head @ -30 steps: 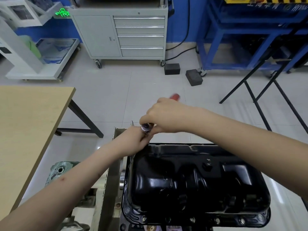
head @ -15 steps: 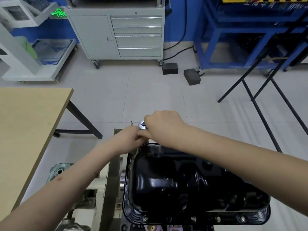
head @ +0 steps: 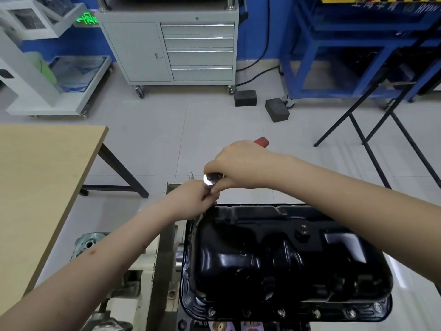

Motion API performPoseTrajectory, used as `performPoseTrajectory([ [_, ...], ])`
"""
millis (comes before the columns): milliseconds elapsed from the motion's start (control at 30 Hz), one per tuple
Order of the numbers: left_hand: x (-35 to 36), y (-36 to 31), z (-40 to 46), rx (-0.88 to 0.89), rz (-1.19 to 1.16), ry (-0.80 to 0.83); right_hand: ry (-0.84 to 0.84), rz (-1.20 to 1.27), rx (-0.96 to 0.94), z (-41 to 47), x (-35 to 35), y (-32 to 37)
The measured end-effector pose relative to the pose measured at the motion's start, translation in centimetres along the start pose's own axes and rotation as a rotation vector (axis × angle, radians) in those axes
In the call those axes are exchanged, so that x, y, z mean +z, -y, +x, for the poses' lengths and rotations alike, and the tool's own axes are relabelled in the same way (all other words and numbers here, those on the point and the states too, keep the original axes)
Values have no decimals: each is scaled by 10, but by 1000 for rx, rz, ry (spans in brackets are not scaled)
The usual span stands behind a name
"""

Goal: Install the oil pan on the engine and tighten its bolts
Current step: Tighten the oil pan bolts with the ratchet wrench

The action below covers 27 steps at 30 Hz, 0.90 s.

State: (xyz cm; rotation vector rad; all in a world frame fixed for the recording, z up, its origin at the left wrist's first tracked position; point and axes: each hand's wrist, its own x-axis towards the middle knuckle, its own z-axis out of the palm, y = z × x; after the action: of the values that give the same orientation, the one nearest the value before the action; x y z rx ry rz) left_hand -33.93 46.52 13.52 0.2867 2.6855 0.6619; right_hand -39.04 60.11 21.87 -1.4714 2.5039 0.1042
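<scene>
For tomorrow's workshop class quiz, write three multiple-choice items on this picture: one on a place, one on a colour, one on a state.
1. Where is the ratchet head?
A. far left corner of the oil pan
B. on the wooden table
C. on the floor

2. What colour is the ratchet's handle tip?
A. green
B. red
C. yellow

3. The right hand is
A. flat on the pan
B. hanging idle
C. gripping the ratchet

Answers: 1 A, both hands meet there, the left hand below the head; 2 B, red shows past the knuckles; 3 C, fingers curl round it.

Both hands, left (head: 191, 199) and right (head: 238, 167), curled, arms outstretched
</scene>
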Motion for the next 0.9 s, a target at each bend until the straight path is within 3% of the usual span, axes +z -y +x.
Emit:
performPoseTrajectory([
  [167,0,-2,-1,-41,-52,-5,-78,-91,149,-2,6,14],
  [333,-3,-2,-4,-98,-131,15,-170,105,378,-5,21,36],
  [467,-3,-4,-3,-134,-103,1,-203,240,445,-2,30,42],
  [633,-4,-7,-1,-16,-37,42,-221,254,335,-16,40,29],
  [800,-2,-2,3,16,15,24,-83,136,50,-8,18,0],
  [900,-2,-2,3,36,3,9,-43,164,-25,-5,12,-9],
])
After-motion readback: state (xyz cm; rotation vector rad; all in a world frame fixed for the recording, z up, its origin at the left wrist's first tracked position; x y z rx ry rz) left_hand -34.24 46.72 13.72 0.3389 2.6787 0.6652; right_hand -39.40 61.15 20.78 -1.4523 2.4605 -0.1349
